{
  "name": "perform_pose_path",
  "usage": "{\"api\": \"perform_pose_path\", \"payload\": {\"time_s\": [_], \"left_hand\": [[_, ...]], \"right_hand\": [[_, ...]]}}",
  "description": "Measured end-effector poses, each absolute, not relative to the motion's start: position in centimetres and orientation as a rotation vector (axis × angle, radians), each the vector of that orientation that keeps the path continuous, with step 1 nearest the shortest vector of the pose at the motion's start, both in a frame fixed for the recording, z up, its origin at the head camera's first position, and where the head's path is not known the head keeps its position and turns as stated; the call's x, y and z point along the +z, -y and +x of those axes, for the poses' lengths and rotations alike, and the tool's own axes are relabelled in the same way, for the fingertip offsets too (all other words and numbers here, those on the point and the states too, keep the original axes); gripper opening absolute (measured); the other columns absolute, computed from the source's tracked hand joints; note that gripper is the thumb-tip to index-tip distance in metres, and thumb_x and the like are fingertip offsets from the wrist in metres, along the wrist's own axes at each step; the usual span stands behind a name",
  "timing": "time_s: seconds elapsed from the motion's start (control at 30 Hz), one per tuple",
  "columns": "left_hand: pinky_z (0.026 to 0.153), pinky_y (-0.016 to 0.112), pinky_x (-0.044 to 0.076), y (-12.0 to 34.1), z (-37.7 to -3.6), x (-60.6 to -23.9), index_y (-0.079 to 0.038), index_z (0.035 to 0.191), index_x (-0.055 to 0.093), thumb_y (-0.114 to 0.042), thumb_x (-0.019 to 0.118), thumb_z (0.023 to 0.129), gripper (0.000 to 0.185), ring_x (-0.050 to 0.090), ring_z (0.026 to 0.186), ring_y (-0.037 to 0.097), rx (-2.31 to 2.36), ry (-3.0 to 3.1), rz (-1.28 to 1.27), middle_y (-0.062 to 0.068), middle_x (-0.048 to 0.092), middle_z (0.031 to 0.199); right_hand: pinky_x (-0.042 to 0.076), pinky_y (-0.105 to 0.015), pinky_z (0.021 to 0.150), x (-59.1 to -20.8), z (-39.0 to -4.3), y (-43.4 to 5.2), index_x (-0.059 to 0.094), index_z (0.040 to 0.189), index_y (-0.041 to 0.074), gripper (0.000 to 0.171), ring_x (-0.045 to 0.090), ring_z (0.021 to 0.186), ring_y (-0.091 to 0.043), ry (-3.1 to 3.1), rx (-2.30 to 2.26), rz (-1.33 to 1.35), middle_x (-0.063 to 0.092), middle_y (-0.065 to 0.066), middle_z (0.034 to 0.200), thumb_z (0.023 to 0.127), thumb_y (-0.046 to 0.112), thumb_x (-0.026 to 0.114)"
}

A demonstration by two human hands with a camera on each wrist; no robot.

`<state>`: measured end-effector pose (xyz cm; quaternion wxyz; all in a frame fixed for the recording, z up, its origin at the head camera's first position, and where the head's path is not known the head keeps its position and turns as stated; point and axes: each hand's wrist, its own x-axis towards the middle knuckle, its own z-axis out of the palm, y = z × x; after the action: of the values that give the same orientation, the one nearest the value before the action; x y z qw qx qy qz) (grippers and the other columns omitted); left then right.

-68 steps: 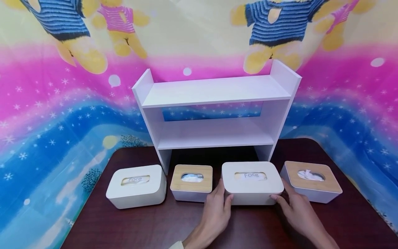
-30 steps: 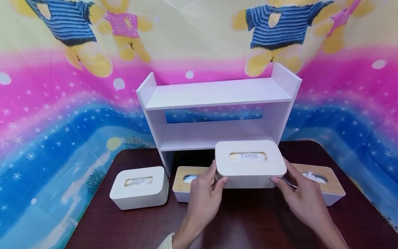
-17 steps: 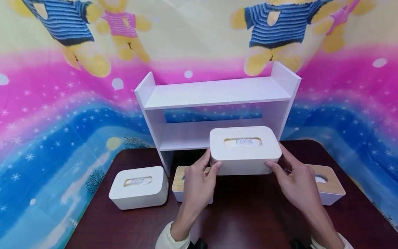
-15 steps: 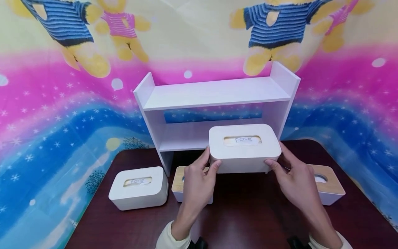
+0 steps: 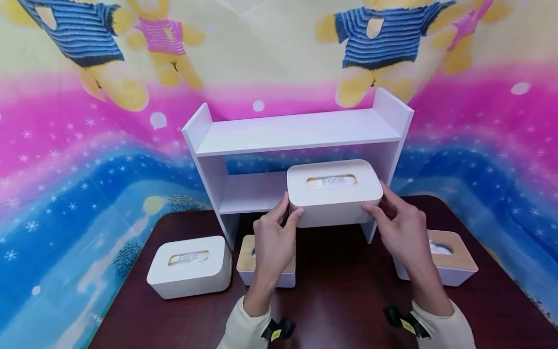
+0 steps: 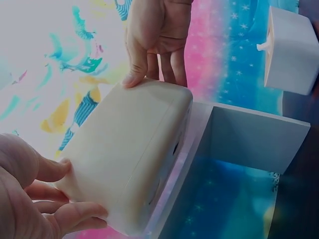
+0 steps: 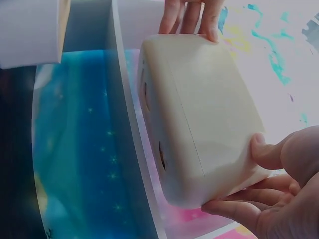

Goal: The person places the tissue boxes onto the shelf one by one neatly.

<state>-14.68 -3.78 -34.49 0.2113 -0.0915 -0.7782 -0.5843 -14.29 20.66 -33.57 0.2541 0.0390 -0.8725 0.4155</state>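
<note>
Both grips clasping one load: left hand (image 5: 272, 237) and right hand (image 5: 398, 232) pinching the short ends of the white rounded-rectangle plastic tissue box (image 5: 334, 193), keeping it level. Held above the dark wooden worktop (image 5: 344, 291), at the white two-tier shelf's (image 5: 301, 131) lower board. Handwritten "Face" in the lid slot.

Your left hand (image 5: 272, 240) and right hand (image 5: 403, 232) hold the lidded box (image 5: 333, 191) by its left and right ends, at the near edge of the lower board of the shelf unit (image 5: 296, 131), toward its right side. The shelf unit stands at the far side of the table (image 5: 344, 300). Nearer you on the table, a second lidded box (image 5: 189, 265) sits at the left, a small box (image 5: 248, 264) just right of it behind your left hand, and another box (image 5: 453, 264) at the right behind your right hand.
</note>
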Motion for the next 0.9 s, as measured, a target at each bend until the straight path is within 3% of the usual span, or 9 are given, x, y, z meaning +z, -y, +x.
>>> {"api": "perform_pose_path", "payload": {"time_s": [0.33, 0.63, 0.9], "left_hand": [[0.100, 0.045, 0.060, 2.8, -17.0, -35.1, -0.006, 0.145, 0.064, -0.024, 0.079, 0.099, 0.052, 0.065, 0.132, 0.021, -1.626, 2.018, -0.228, 0.016, 0.065, 0.145], [0.099, 0.040, 0.059, 1.7, -18.7, -35.5, -0.003, 0.144, 0.064, -0.015, 0.080, 0.098, 0.050, 0.066, 0.131, 0.024, -1.696, 1.963, -0.212, 0.021, 0.064, 0.145], [0.098, 0.040, 0.059, 1.1, -19.5, -35.4, -0.006, 0.143, 0.065, -0.012, 0.077, 0.100, 0.045, 0.067, 0.129, 0.025, -1.649, 1.983, -0.216, 0.018, 0.066, 0.143]], "right_hand": [[0.056, -0.053, 0.097, -34.1, -16.4, -20.2, 0.050, 0.160, 0.014, 0.063, 0.072, 0.124, -0.043, 2.277, 1.204, 0.030, 0.069, -0.023, 0.142, 0.103, 0.027, 0.074], [0.056, -0.051, 0.099, -34.9, -18.1, -20.2, 0.055, 0.156, 0.015, 0.058, 0.072, 0.125, -0.041, 2.190, 1.279, -0.039, 0.069, -0.021, 0.142, 0.102, 0.024, 0.075], [0.056, -0.053, 0.100, -35.0, -19.0, -20.5, 0.056, 0.155, 0.018, 0.052, 0.069, 0.129, -0.038, 2.139, 1.295, -0.101, 0.065, -0.016, 0.148, 0.105, 0.025, 0.071]]}}
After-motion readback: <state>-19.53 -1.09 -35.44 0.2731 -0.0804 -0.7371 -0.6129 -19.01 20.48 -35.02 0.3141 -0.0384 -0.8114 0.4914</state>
